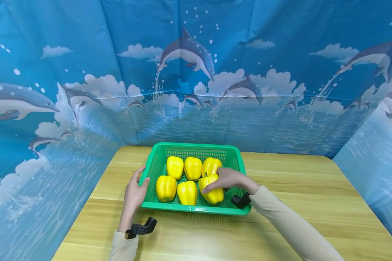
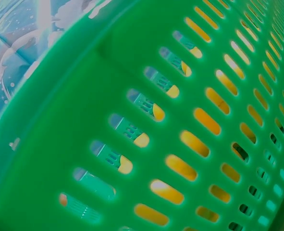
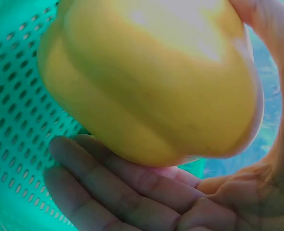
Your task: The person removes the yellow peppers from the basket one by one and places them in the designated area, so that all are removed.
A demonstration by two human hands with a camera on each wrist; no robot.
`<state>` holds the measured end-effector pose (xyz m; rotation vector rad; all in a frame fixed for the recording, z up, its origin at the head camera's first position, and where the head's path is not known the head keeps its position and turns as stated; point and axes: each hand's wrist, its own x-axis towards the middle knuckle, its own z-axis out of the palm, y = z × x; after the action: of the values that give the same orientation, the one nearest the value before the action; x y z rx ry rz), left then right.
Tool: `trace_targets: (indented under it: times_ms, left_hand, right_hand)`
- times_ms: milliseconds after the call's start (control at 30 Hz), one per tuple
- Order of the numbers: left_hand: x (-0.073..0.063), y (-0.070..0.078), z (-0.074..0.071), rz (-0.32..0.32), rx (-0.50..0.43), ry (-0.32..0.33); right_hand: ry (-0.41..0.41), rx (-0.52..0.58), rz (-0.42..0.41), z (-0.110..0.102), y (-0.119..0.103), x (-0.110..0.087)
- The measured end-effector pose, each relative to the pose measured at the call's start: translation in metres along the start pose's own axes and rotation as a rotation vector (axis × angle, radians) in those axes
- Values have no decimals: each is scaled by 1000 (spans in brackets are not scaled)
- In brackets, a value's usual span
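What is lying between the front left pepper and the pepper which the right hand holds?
One yellow pepper, in the green basket; the head view shows this.

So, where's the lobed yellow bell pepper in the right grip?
Head view: that pepper is inside the green plastic basket, near right, right of the front-middle pepper.

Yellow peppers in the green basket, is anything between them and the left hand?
Yes: the left wall of the green basket stands between most of the left hand and the yellow peppers. Above that wall, nothing visible blocks the way.
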<state>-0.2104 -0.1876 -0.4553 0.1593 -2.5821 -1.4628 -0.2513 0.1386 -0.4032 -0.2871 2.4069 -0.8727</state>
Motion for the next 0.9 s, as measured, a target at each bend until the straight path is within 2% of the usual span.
trace_targets:
  times_ms: [133,400,633,900]
  left_hand:
    - [0,0,-1,3,-1,-4]
    - [-1,1,-1,11,0,2]
    - [0,0,-1,14,-7,5]
    - [0,-1,0,1,-20,2]
  right_hand:
    - [57,46,-49,-5,-3,-7]
    - [217,25,-65,-13,-8,-21]
    - [330,162,-160,-17,-3,-31]
    - [493,274,-204,-25,9,-40]
